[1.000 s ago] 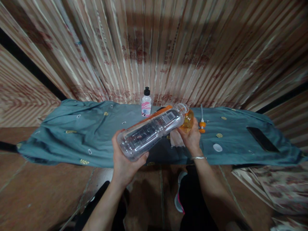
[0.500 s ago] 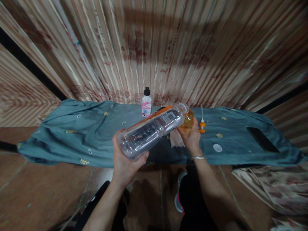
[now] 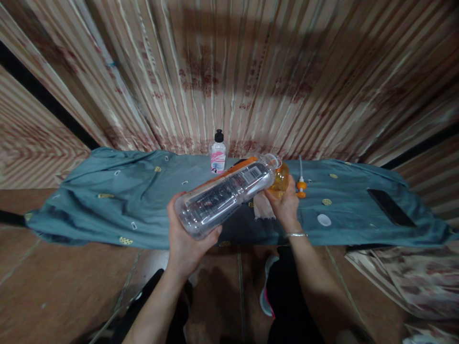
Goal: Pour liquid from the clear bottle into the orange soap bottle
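Note:
A large clear plastic bottle [image 3: 225,196] with a label is tilted, its neck toward the right, and my left hand [image 3: 188,241] is wrapped round its base. Its mouth meets the top of a smaller amber bottle [image 3: 280,180], which my right hand [image 3: 285,205] holds. Whether the two mouths touch is too small to tell. An orange pump top [image 3: 301,187] with a pale tube lies just right of my right hand. A white round cap [image 3: 324,220] rests on the cloth farther right.
A small bottle with a black cap and pink label [image 3: 218,155] stands near the back edge of the green patterned cloth [image 3: 143,191]. A dark phone [image 3: 390,208] lies at the right. White tissue [image 3: 263,208] is below the bottles. Curtains hang behind.

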### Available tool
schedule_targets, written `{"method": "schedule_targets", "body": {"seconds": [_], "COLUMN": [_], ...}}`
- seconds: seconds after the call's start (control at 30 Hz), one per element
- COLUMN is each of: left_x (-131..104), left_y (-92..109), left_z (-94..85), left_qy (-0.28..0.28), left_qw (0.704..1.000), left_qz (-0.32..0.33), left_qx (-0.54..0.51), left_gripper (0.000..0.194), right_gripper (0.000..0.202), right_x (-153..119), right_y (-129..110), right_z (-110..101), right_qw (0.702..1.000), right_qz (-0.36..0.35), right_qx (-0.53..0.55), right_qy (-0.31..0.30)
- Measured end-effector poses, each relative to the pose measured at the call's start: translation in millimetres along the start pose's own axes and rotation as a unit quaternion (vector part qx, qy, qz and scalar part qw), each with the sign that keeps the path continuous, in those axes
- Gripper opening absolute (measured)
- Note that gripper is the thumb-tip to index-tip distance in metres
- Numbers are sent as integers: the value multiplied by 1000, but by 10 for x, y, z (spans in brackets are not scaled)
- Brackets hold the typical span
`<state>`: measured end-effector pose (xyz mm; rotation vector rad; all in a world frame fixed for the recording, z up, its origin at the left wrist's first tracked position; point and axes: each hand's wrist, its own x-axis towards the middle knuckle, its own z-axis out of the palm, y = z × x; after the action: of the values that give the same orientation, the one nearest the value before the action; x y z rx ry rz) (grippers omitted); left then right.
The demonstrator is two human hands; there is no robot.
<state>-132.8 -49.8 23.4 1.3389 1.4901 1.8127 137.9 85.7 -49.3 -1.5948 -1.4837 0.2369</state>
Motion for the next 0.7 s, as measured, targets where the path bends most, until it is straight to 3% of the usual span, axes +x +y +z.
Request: {"method": "schedule_targets", "body": {"seconds": [0.7], "left_x": [4], "left_y": [-4], "left_z": [2], "left_qy": [4], "left_qw": [1000], "left_qz": [20], "left_qx": [-1], "left_gripper": [93], "right_gripper": [92], "right_x": [-14], "right_y": [41], "right_z": [33], "right_qw": [999], "right_qz": [-24], "right_qx": [-20], "right_qy": [23]}}
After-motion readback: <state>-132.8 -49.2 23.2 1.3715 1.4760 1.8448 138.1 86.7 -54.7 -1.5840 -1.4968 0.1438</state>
